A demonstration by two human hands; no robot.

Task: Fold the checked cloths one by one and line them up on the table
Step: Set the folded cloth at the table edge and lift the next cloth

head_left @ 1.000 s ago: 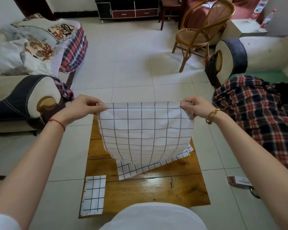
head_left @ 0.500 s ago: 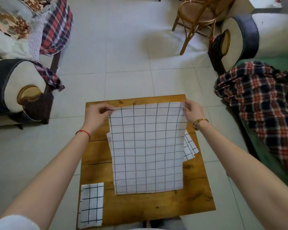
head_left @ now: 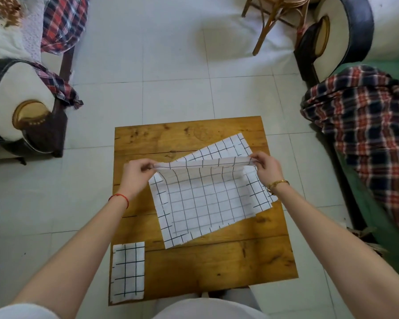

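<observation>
Two hands work over a small wooden table [head_left: 217, 261] in the head view. Left hand [head_left: 136, 172] pinches the far left corner of a checked cloth [head_left: 205, 203], and right hand [head_left: 266, 168] pinches the far right corner; the hands are well apart, with the far edge stretched between them and lifted off the table. The rest of that cloth lies flat on the tabletop, tilted a little. Under it, another checked cloth [head_left: 228, 146] pokes out toward the far right. At the near left corner of the table sits a folded checked cloth [head_left: 128, 271], apart from the others. Plaid blanket [head_left: 366, 134] lies on the green seat to the right.
</observation>
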